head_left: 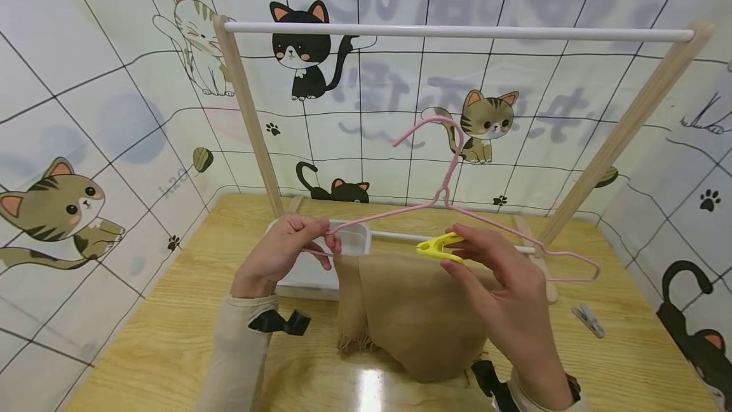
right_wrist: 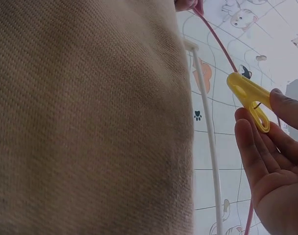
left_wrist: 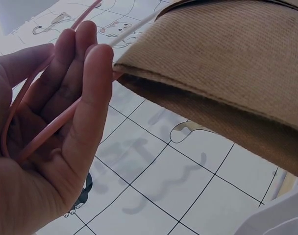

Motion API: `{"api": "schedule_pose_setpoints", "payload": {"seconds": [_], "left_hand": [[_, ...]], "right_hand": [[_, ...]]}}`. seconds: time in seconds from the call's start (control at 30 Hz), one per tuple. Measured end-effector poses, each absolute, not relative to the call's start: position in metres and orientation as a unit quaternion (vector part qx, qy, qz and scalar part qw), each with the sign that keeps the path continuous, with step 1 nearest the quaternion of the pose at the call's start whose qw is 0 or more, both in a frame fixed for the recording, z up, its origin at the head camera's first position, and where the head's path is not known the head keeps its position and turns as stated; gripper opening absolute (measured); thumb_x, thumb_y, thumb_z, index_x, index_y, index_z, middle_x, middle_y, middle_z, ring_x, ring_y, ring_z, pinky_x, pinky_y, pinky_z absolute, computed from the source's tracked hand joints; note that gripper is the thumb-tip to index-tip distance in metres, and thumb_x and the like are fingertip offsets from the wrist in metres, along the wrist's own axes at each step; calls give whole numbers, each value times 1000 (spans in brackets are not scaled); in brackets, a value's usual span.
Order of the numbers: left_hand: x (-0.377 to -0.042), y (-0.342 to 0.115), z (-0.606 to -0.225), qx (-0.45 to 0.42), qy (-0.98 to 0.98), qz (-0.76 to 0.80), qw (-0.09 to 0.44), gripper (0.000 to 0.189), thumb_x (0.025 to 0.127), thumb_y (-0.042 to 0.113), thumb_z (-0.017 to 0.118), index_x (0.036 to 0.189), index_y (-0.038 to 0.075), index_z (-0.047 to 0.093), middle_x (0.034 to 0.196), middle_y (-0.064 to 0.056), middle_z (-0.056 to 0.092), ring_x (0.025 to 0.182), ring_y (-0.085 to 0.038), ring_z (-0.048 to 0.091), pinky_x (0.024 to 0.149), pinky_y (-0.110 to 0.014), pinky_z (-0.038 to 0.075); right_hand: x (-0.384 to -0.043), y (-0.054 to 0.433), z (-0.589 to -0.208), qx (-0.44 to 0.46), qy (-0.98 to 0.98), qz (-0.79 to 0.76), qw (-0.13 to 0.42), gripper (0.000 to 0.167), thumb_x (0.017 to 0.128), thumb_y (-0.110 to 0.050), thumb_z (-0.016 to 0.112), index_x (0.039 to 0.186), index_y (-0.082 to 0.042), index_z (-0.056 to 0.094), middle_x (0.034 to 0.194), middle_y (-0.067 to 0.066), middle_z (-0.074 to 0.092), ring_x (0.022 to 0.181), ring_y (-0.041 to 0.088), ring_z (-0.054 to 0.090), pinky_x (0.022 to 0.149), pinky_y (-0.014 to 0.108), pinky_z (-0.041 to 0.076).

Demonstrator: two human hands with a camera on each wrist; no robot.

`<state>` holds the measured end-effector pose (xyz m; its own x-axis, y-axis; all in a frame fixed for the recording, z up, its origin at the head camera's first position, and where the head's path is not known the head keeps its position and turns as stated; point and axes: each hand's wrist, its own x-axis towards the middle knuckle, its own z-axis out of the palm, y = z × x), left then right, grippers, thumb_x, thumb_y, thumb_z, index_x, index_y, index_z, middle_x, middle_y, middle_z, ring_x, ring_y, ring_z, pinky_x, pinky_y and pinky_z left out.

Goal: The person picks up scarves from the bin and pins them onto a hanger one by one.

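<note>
My left hand grips one end of a pink hanger, whose hook points upward. In the left wrist view the fingers curl around the pink wire. A brown fringed scarf drapes over the hanger's lower bar, its edge right beside the left fingertips. Between thumb and fingers, my right hand pinches a yellow clothespin just above the scarf's top edge. In the right wrist view the yellow clothespin stands apart from the cloth, its tip near the pink wire.
A wooden rack with a white rod stands behind the hands. Behind the left hand sits a white bin. A grey clothespin lies on the wooden table at right. Cat-patterned sheeting encloses the table.
</note>
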<state>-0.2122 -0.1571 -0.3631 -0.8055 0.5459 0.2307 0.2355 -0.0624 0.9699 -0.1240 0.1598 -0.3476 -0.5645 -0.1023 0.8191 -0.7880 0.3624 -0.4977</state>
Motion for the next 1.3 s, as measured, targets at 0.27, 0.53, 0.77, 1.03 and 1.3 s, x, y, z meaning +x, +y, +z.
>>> {"api": "schedule_pose_setpoints", "payload": {"seconds": [0.27,0.53,0.77,1.03,1.3], "left_hand": [[-212,-157,-364,294,673,669,116,39,109,17,47,81,8,72,83,-4,72,81,-20,68,65,-41,62],[-213,-157,-363,292,675,667,117,38,109,17,48,81,7,72,84,-5,72,80,-21,68,65,-41,62],[-213,-158,-363,296,672,668,118,38,109,19,48,81,8,71,84,-5,73,81,-20,69,65,-40,63],[-212,-159,-363,297,671,668,120,38,109,20,49,81,10,72,85,-4,73,81,-19,69,66,-40,63],[-212,-157,-363,296,672,668,118,37,109,21,49,82,11,72,85,-3,73,81,-19,69,65,-40,63]], "right_hand": [[-128,153,-346,309,-748,464,359,45,91,-29,75,126,-1,69,107,11,74,93,6,72,85,17,57],[-131,144,-343,310,-762,451,346,55,73,12,85,124,0,70,109,10,73,91,8,73,85,17,58],[-133,135,-342,294,-777,456,319,52,73,13,85,121,2,70,111,11,73,89,17,74,84,18,58],[-134,128,-344,281,-782,466,304,46,76,9,84,119,1,71,106,9,73,88,17,74,84,19,58],[-137,121,-346,272,-787,473,289,39,79,5,84,116,0,72,107,7,74,90,15,74,83,19,59]]}}
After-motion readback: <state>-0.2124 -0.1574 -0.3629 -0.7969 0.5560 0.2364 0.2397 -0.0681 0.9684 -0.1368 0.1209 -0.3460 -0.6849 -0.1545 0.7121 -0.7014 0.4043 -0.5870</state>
